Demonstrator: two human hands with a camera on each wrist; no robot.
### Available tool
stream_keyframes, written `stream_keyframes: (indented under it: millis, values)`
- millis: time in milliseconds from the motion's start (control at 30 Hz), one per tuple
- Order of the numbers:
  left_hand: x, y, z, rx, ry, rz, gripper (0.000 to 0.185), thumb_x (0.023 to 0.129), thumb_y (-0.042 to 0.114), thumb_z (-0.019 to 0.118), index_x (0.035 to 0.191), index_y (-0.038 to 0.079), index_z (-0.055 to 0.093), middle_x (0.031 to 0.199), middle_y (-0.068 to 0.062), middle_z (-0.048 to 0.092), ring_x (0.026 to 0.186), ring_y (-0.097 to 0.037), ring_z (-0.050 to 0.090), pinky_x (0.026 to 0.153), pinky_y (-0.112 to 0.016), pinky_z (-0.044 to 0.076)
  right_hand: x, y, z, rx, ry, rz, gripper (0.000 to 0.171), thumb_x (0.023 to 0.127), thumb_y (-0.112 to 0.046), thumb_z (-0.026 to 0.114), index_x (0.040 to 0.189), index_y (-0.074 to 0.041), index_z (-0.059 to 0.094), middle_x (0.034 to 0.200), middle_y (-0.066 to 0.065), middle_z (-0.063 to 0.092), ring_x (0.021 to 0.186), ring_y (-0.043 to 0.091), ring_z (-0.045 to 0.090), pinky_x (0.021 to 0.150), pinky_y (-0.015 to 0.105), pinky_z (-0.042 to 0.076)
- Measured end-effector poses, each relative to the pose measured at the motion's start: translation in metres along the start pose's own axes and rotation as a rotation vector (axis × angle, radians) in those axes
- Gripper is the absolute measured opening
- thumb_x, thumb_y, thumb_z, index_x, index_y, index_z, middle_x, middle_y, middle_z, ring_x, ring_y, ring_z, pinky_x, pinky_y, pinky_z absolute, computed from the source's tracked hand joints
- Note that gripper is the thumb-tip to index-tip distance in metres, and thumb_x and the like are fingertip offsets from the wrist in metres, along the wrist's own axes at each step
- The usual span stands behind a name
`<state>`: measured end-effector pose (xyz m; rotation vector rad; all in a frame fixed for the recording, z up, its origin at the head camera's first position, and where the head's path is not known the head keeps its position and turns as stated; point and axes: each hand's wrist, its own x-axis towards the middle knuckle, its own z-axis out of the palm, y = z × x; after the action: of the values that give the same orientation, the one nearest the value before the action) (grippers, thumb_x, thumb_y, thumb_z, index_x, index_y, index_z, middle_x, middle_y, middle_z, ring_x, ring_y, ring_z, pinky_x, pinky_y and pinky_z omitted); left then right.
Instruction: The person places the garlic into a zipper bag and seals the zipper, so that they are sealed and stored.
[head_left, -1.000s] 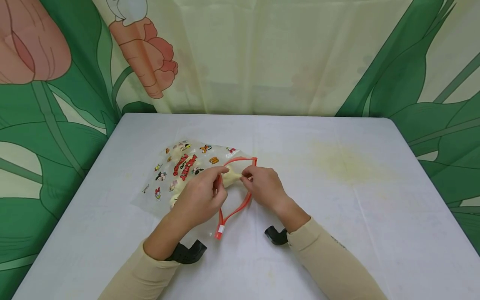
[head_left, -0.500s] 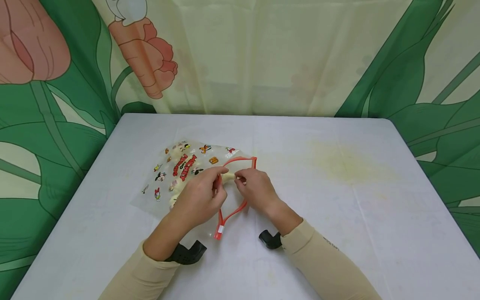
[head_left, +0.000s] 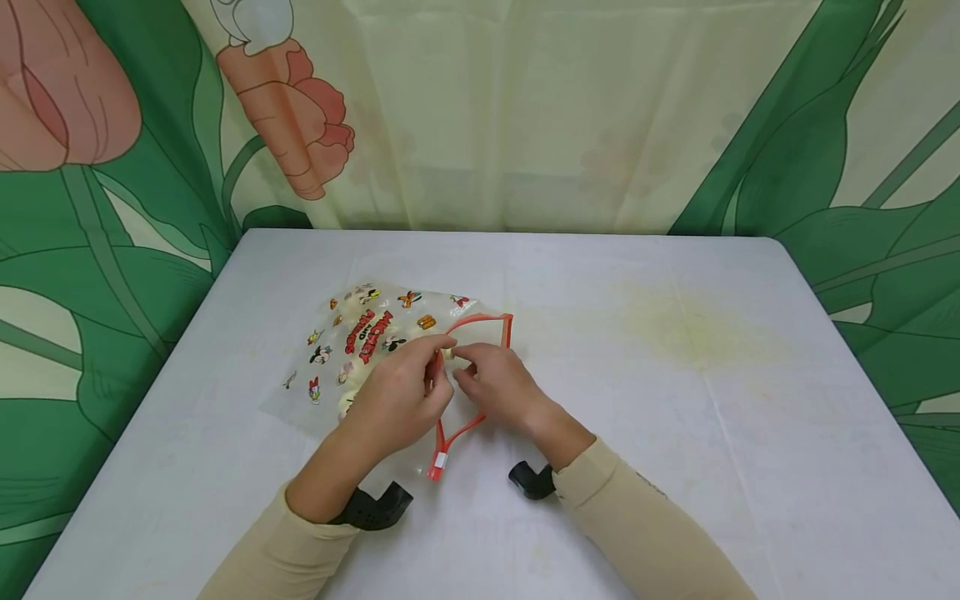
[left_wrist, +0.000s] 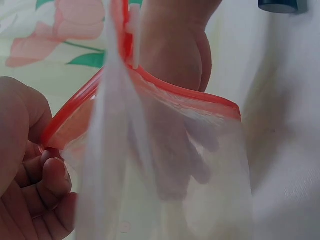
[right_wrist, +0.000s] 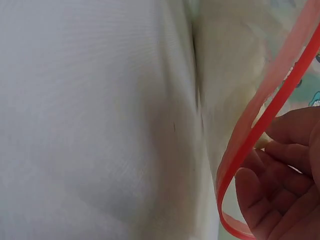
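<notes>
Right hand (head_left: 495, 383): sits further left than a second ago, fingertips now within the mouth of the bag. Clear plastic bag (head_left: 375, 333), cartoon figures and red lettering: lies on the white-covered table (head_left: 750, 417), mouth towards the right hand, red plastic zip edging (right_wrist: 280, 100) spread. Left hand (head_left: 408, 383): grips the edging. Pale yellow piece (right_wrist: 261, 143): at the right fingertips, inside the mouth, mostly hidden; whether they pinch or only touch it, cannot tell.
</notes>
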<state>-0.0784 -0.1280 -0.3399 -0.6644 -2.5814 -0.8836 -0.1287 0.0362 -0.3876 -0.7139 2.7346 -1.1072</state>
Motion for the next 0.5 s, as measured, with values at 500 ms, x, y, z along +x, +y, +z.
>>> stream_keyframes:
  millis: [500]
  values:
    - [0.0,0.0,-0.001,-0.004,-0.012,-0.009,0.03,0.086,0.001,0.058,0.115,-0.003,0.066,0.092,-0.007,0.061,0.069,-0.012,0.051,0.059,-0.025,0.048,-0.003,-0.002,-0.01,0.05,-0.014,0.063,0.041,0.094,-0.012,0.066,0.135,-0.009,0.063,0.128,0.007,0.063,0.086,0.015,0.065,0.074,0.029,0.052]
